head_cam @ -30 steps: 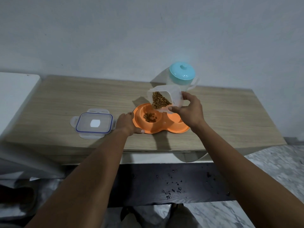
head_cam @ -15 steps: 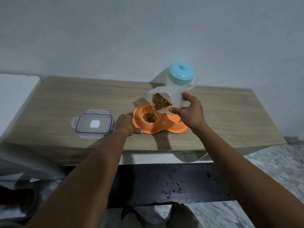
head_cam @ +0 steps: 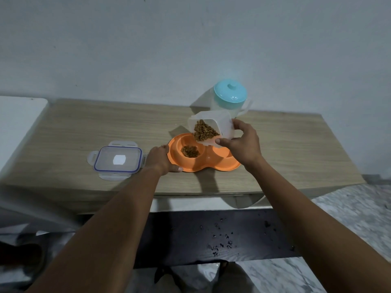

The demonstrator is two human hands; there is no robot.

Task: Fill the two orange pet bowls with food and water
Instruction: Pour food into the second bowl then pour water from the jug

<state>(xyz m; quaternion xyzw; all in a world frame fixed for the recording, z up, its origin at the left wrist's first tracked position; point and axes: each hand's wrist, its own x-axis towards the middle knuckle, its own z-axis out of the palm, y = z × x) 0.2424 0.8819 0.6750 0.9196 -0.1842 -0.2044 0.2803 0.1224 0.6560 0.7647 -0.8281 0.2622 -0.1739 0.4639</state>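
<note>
The orange double pet dish (head_cam: 208, 163) sits at the centre of the frame, near the front edge of a pale wood-grain tabletop (head_cam: 105, 123). It is one moulded piece with two round wells side by side. The well on the left of the picture holds a small heap of brown kibble (head_cam: 190, 151). The well on the right shows bare orange plastic and is partly hidden behind your right hand.

Your left hand (head_cam: 159, 158) holds the dish by its left rim, with the thumb along the near edge.

Your right hand (head_cam: 243, 144) grips a clear plastic container (head_cam: 224, 123) just above the dish. It is tipped so its open mouth faces down and to the left. More kibble is piled in its lower corner, close to the mouth.

Right behind the container, against the grey wall, stands a translucent jug (head_cam: 230, 94) with a teal lid and a handle on its right. You cannot tell what is inside it.

Left of the dish, just beside your left hand, a clear snap-lock lid (head_cam: 118, 159) with a blue seal lies flat on the tabletop.

Below the tabletop's front edge, small dark crumbs (head_cam: 220, 244) are scattered over a dark surface.
</note>
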